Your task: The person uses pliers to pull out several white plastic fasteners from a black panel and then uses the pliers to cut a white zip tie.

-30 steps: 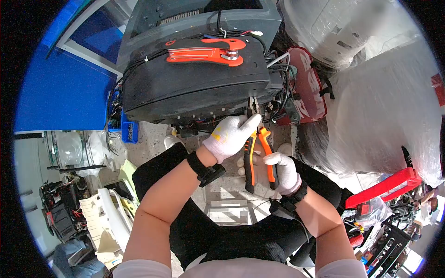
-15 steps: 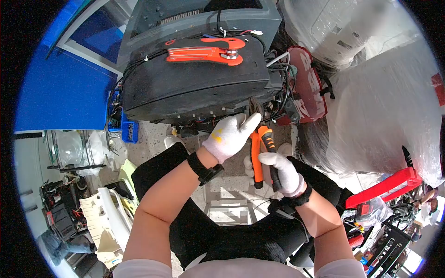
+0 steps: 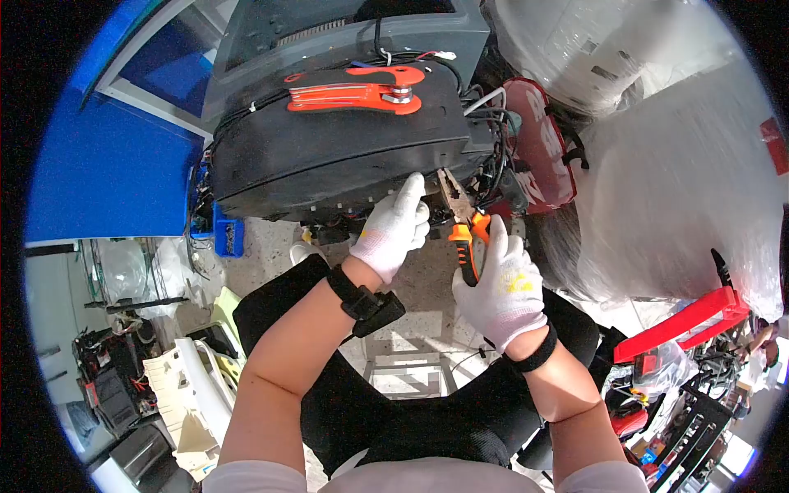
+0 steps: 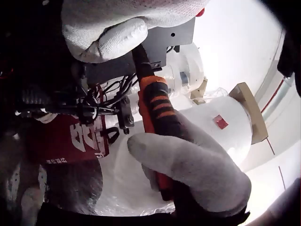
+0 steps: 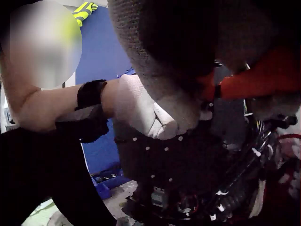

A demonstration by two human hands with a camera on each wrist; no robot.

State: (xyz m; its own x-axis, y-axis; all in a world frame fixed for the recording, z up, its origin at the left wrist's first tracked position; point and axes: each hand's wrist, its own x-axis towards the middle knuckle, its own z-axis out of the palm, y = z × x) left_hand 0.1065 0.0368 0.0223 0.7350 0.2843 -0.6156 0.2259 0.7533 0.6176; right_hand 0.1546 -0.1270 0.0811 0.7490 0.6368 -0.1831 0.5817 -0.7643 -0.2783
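In the head view, my gloved right hand [image 3: 503, 287] grips a pair of pliers [image 3: 465, 251] with orange and black handles. The pliers point away from me with spread jaws, the tips right at the front lower edge of a black machine housing [image 3: 329, 152]. To their left is my gloved left hand [image 3: 390, 230], its index finger stretched toward that edge and the others curled. I cannot tell whether it holds anything. The left wrist view shows the pliers' handle [image 4: 162, 108] between the two gloves. On the housing lies an orange folding hex key set [image 3: 353, 99].
Cables [image 3: 493, 156] bunch at the housing's right end, beside a red bag [image 3: 534, 148]. Plastic-wrapped bulky goods [image 3: 666, 197] stand at the right, near a red frame-like piece [image 3: 682, 329]. A small blue bin [image 3: 228, 234] sits on the floor at the left.
My right hand has shifted from the handle ends to a palm-down grip nearer the pliers' head. The left hand has moved left, away from the pliers, and its fingers have curled.
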